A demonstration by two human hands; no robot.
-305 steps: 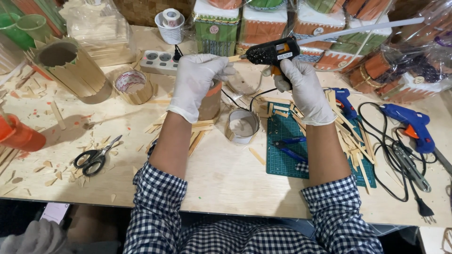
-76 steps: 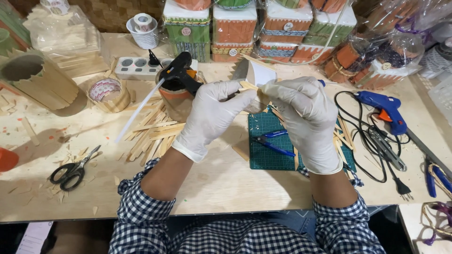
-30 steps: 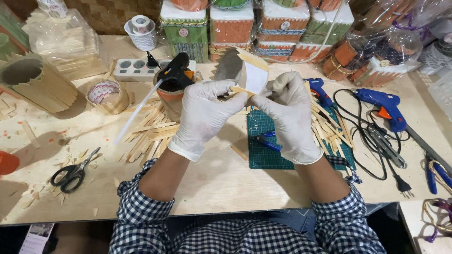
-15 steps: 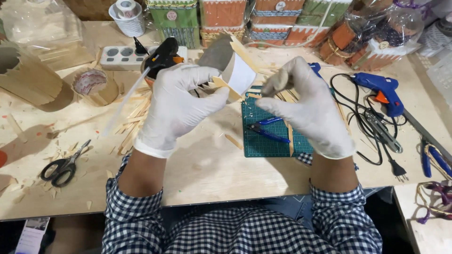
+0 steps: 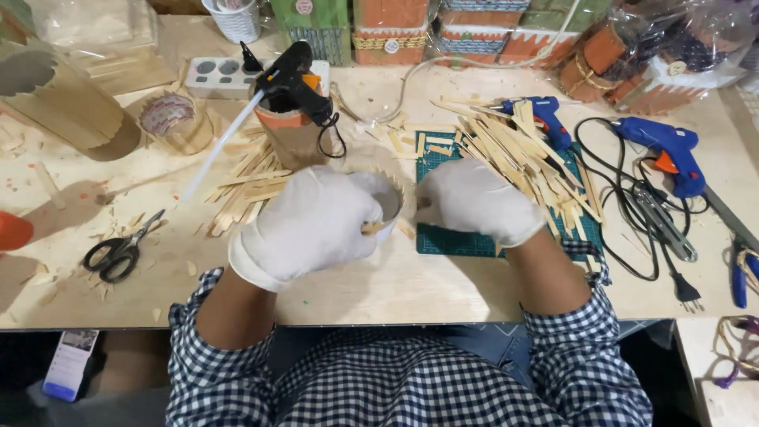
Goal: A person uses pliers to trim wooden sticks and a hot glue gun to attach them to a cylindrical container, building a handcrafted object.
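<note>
- Nearest the viewer, checked sleeves lead to two white-gloved hands over a pale plywood worktable (image 5: 443,292); a phone (image 5: 69,362) lies below the table's near edge at left.
- The left hand (image 5: 312,225) is curled around a small stick-clad white cup (image 5: 385,207), fingers closed on its rim and on a wooden stick; the cup sits near the table's centre, touching the green cutting mat (image 5: 474,198).
- The right hand (image 5: 478,199) rests just beside the cup, over the mat, fingers bent inward; whether it grips anything cannot be told.
- Mid-table: one pair of black scissors (image 5: 118,251) at left, loose wooden sticks (image 5: 526,158) in two heaps.
- Three glue guns are counted: one black glue gun (image 5: 292,77) standing on a cylinder, two blue glue guns (image 5: 668,150) at right with black cables.
- Farthest: a white power strip (image 5: 209,75), a tape roll (image 5: 168,117), and decorated boxes (image 5: 395,32) along the back edge.
- Compared with half a second before, both hands and the cup have dropped from raised to table level, and the black glue gun has left the left hand.
</note>
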